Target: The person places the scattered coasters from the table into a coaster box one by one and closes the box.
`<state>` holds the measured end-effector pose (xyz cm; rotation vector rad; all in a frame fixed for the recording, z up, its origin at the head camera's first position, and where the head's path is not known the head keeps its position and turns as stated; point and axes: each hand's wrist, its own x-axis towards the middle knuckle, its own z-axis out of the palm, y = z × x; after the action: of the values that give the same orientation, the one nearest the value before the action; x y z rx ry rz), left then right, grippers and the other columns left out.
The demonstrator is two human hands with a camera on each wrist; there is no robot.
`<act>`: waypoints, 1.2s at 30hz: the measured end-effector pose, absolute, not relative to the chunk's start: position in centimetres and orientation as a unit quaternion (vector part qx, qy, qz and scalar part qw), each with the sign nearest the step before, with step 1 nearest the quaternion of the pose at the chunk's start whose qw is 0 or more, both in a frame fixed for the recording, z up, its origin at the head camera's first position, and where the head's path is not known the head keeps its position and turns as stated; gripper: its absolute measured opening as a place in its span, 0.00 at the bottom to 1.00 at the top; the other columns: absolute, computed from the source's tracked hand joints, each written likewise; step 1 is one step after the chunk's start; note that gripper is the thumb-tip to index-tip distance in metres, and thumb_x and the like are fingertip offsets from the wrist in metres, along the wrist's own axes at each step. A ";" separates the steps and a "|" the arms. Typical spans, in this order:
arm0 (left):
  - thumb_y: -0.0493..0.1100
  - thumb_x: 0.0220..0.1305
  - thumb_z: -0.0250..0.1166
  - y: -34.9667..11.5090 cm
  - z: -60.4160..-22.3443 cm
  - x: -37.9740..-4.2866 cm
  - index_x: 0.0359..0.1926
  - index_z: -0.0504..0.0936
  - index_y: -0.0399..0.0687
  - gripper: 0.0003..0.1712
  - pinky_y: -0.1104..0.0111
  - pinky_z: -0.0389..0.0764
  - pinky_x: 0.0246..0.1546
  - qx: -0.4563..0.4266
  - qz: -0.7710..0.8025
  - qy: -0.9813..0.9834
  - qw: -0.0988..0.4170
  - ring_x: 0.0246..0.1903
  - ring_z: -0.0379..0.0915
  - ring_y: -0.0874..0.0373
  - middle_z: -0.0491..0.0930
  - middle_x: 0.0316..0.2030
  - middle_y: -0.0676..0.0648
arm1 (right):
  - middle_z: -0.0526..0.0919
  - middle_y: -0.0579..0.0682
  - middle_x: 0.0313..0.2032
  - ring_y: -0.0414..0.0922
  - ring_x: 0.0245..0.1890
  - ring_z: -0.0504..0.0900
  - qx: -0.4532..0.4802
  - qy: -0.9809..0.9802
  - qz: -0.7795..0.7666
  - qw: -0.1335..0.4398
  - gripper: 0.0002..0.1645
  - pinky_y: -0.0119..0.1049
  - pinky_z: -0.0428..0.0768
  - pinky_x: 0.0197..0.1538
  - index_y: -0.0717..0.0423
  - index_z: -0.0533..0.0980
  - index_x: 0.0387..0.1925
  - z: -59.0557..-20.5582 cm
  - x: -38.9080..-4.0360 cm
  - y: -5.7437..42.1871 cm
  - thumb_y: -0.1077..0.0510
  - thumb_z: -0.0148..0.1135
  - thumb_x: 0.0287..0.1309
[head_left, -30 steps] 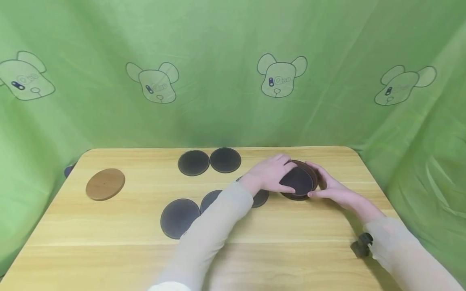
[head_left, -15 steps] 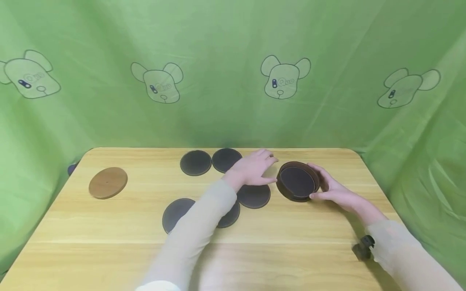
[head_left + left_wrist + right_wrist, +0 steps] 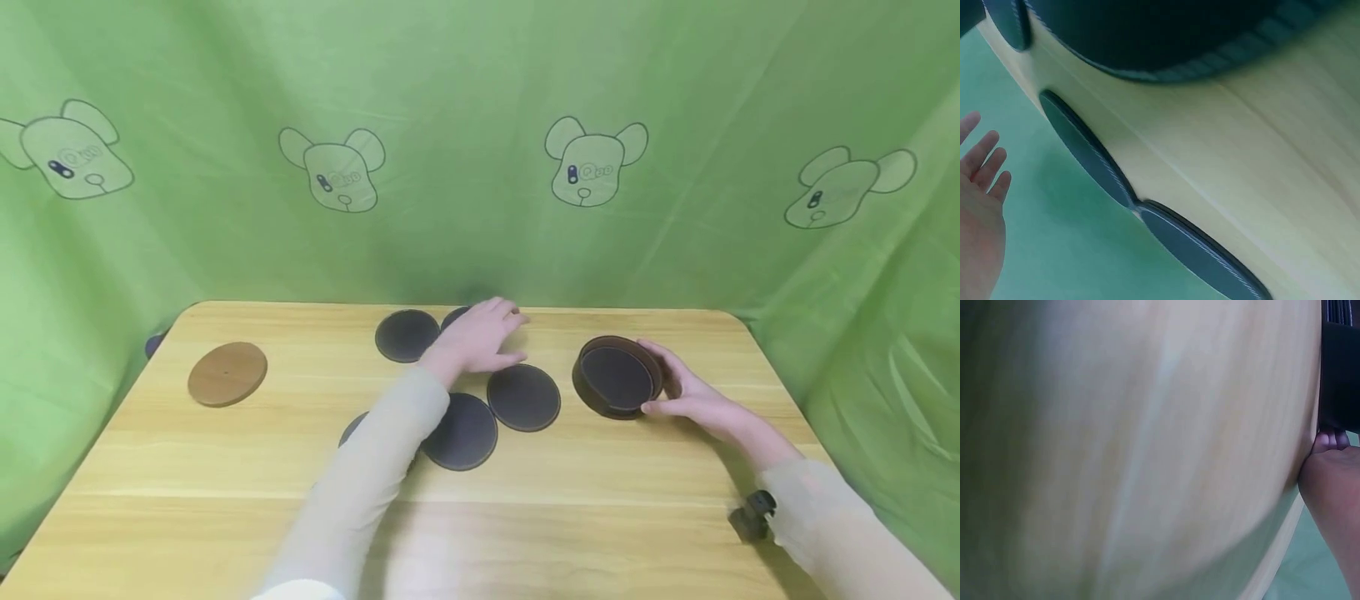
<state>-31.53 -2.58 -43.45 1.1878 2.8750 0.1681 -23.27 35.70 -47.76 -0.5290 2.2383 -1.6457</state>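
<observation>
My right hand grips the right side of a dark brown round coaster holder, thumb in front and fingers behind. A dark coaster lies inside it. In the right wrist view the holder's dark wall shows a gap with stacked edges. My left hand, fingers spread and holding nothing, is above the table, partly covering a back coaster. Around it are another back coaster, a nearer coaster and one touching it. Stitched rims show on a coaster in the left wrist view.
A round wooden disc with a small centre mark lies at the left of the wooden table. My left sleeve partly hides a front coaster. Green cloth hangs behind and at both sides.
My left hand has let go of a coaster in the holder and moved left to above the back coasters. The right hand has kept its hold on the holder.
</observation>
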 end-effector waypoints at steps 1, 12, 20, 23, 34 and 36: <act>0.66 0.75 0.60 -3.0 -43.5 -31.6 0.78 0.68 0.50 0.40 0.58 0.58 0.84 0.377 0.056 0.924 0.014 0.78 0.60 0.50 0.68 0.75 0.45 | 0.44 0.65 0.83 0.13 0.70 0.58 -0.186 0.781 -0.576 0.156 0.63 0.08 0.58 0.66 0.55 0.42 0.86 -47.8 -23.3 35.7 0.73 0.66 0.57; 0.63 0.74 0.62 -7.6 -44.1 -32.2 0.77 0.69 0.48 0.40 0.53 0.56 0.84 0.347 0.077 0.935 0.007 0.77 0.61 0.45 0.70 0.74 0.41 | 0.47 0.61 0.84 0.13 0.71 0.59 -0.194 0.779 -0.578 0.149 0.63 0.08 0.59 0.67 0.56 0.42 0.85 -48.1 -23.3 35.8 0.75 0.66 0.57; 0.65 0.71 0.63 -10.9 -44.7 -32.6 0.77 0.69 0.47 0.43 0.51 0.57 0.84 0.315 0.060 0.947 0.011 0.77 0.61 0.43 0.69 0.75 0.39 | 0.44 0.66 0.83 0.14 0.69 0.59 -0.187 0.782 -0.575 0.153 0.63 0.08 0.59 0.66 0.55 0.42 0.86 -47.9 -23.3 35.7 0.73 0.66 0.57; 0.65 0.70 0.65 -11.9 -45.0 -32.6 0.77 0.70 0.46 0.43 0.50 0.57 0.84 0.306 0.064 0.950 0.011 0.77 0.61 0.42 0.69 0.74 0.38 | 0.43 0.68 0.83 0.14 0.68 0.59 -0.177 0.786 -0.571 0.158 0.63 0.08 0.59 0.65 0.53 0.42 0.86 -47.8 -23.2 35.8 0.73 0.67 0.58; 0.63 0.69 0.66 -14.7 -45.6 -32.1 0.76 0.71 0.42 0.44 0.46 0.59 0.83 0.298 0.065 0.952 0.024 0.77 0.59 0.35 0.67 0.75 0.33 | 0.37 0.70 0.83 0.64 0.84 0.32 -0.157 0.792 -0.565 0.170 0.65 0.06 0.57 0.65 0.53 0.40 0.86 -47.3 -23.1 35.6 0.71 0.68 0.58; 0.62 0.68 0.67 -15.1 -45.7 -32.1 0.75 0.72 0.41 0.44 0.45 0.61 0.81 0.298 0.070 0.952 0.020 0.76 0.61 0.35 0.68 0.74 0.33 | 0.37 0.70 0.83 0.65 0.84 0.31 -0.157 0.792 -0.565 0.170 0.65 0.06 0.57 0.65 0.53 0.40 0.86 -47.3 -23.1 35.6 0.71 0.68 0.58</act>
<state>-32.13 -15.10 -45.71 0.9253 2.9515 0.2161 -23.12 35.63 -47.29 -0.4469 2.2484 -1.6061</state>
